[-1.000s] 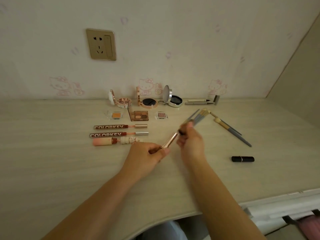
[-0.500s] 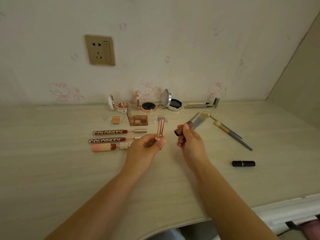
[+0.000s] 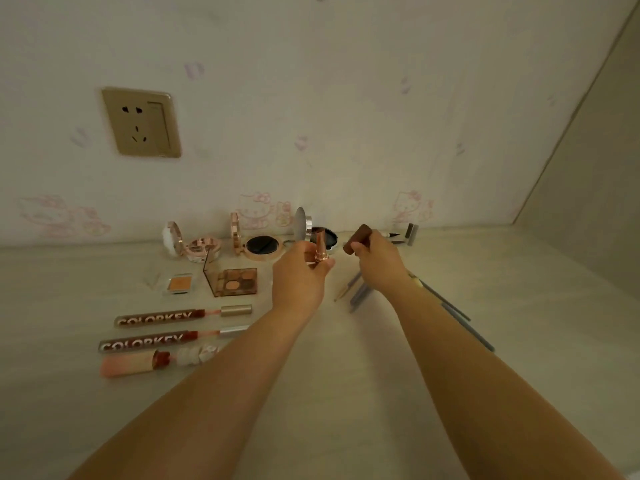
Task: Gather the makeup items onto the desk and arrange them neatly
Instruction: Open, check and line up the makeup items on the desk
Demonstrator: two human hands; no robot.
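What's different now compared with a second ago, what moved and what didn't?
The left hand turned the rose-gold lipstick from slanting to upright. The right hand drew the brown cap off it, and both lifted toward the wall. The lip gloss tubes, palette and compacts stayed put.

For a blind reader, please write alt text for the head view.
Two bare hands hold an uncapped lipstick over a desk: the left hand has the rose-gold lipstick, the right hand its brown cap. Compacts, palettes, lip glosses and brushes lie around.
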